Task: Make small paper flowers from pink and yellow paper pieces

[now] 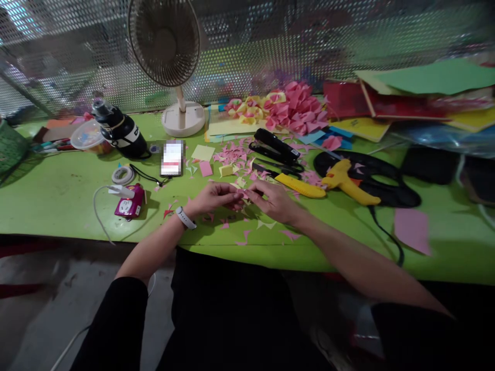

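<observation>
Two hands are closed fingertip to fingertip on one small pink paper piece (pixel 243 192): the left hand (pixel 211 198) and the right hand (pixel 276 201) hold it just above the desk (pixel 58 190), near its front edge. A fold appears to be pinched in, and fine, even fingertip pressure is called for. The green desk is backed by a perforated metal screen (pixel 270 41). From the hands, a fan (pixel 164 41) is seen at eleven o'clock, pink paper flowers (pixel 297 108) at one, a yellow glue gun (pixel 348 180) at two, a black stapler (pixel 274 146) at twelve, and cut scraps (pixel 235 154) between.
</observation>
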The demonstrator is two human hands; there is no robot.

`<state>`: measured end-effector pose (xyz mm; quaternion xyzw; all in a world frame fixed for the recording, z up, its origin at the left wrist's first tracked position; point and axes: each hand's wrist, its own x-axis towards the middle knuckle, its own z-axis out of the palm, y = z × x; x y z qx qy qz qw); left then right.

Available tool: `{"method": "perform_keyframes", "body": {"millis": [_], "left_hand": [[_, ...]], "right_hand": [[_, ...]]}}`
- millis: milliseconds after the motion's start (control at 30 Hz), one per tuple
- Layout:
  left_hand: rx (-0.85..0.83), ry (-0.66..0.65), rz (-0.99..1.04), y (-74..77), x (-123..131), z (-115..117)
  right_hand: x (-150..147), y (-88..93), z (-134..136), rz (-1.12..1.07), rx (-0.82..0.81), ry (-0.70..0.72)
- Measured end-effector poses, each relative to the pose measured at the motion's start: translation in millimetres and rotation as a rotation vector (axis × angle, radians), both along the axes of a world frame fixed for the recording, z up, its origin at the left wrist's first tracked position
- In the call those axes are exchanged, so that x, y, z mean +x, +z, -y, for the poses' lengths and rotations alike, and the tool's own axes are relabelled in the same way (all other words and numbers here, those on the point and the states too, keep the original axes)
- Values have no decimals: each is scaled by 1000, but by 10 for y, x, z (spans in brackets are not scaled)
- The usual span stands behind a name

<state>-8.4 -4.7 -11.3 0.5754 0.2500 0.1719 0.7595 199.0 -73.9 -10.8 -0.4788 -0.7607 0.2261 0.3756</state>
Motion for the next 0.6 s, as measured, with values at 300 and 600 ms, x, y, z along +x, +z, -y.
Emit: {"method": "perform_keyframes", "body": {"millis": [300,600], "left_hand": [[-23,43,25,-25,5,-4],[37,42,8,141,-1,68]], "right_hand": [[-27,-14,10,-7,-137,-6],[-56,-1,76,-35,-83,19]]}}
